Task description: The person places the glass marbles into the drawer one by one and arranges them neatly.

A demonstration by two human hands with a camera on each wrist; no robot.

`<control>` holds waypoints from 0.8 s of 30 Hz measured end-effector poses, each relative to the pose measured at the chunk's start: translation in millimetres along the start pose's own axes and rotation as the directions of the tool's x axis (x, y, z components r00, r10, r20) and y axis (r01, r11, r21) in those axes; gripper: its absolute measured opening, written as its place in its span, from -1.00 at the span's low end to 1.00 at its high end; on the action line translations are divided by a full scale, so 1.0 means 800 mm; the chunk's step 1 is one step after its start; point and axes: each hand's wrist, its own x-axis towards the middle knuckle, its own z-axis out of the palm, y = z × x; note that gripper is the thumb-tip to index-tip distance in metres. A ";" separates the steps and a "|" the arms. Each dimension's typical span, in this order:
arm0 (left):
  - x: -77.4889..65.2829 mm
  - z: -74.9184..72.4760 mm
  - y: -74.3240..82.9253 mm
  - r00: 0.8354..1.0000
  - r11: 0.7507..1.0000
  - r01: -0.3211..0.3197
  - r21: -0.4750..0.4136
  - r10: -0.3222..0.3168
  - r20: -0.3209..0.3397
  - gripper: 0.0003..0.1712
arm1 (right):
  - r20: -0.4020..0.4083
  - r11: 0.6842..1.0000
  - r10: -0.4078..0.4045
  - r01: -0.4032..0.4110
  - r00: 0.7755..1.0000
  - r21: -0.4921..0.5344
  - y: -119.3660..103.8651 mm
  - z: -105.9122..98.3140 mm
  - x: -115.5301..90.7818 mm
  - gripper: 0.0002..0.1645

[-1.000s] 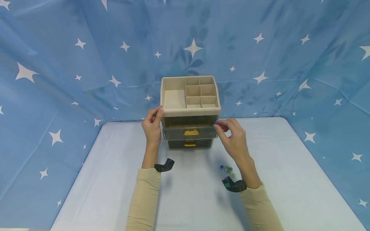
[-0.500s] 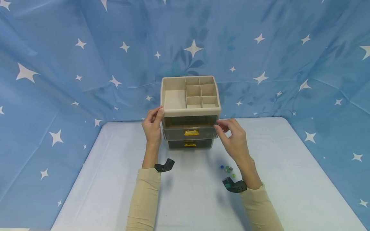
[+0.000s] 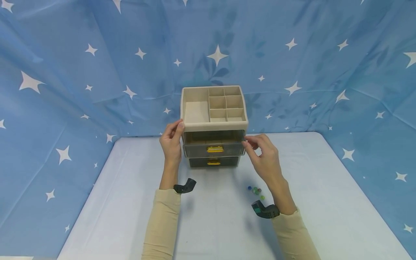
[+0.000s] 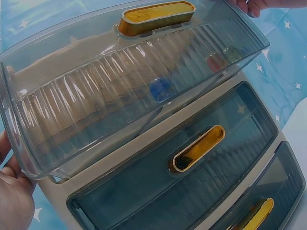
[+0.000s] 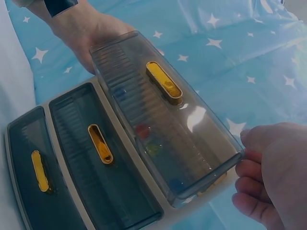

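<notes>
A beige drawer organizer [image 3: 214,126] stands at the back of the table, its clear top drawer [image 3: 195,150] pulled out. My left hand [image 3: 172,142] grips the organizer's left side by the front corner. My right hand [image 3: 264,159] is at the drawer's right front corner, fingers loosely curled and no marble visible in them; whether they touch the drawer I cannot tell. Through the drawer wall in the right wrist view show a red marble [image 5: 143,130], a green marble [image 5: 153,148] and blue marbles, one near the left end [image 5: 121,93]. Several loose marbles [image 3: 256,191] lie on the table below my right hand.
Below the open drawer is a shut drawer with a gold handle [image 3: 213,162]. The organizer's top has one large compartment [image 3: 196,111] and several small ones. A blue star-patterned cloth [image 3: 136,72] hangs behind the white table [image 3: 211,216].
A blue marble pinched in my right fingertips a second ago is no longer seen there. My right hand has shifted slightly to the right; my left hand has stayed put.
</notes>
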 end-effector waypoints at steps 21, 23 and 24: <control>0.000 0.000 -0.003 0.999 0.999 -0.032 -0.039 0.032 0.017 -0.86 | -0.024 1.000 0.011 -0.011 1.000 0.001 0.008 -0.010 -0.021 -0.77; 0.000 0.000 -0.003 0.999 0.999 -0.030 -0.042 0.030 0.014 -0.86 | -0.016 1.000 0.022 -0.022 1.000 -0.009 0.011 -0.010 -0.024 -0.77; 0.000 0.000 -0.003 1.000 0.999 -0.028 -0.042 0.029 0.013 -0.85 | -0.016 1.000 0.023 -0.024 1.000 -0.013 0.012 -0.010 -0.026 -0.77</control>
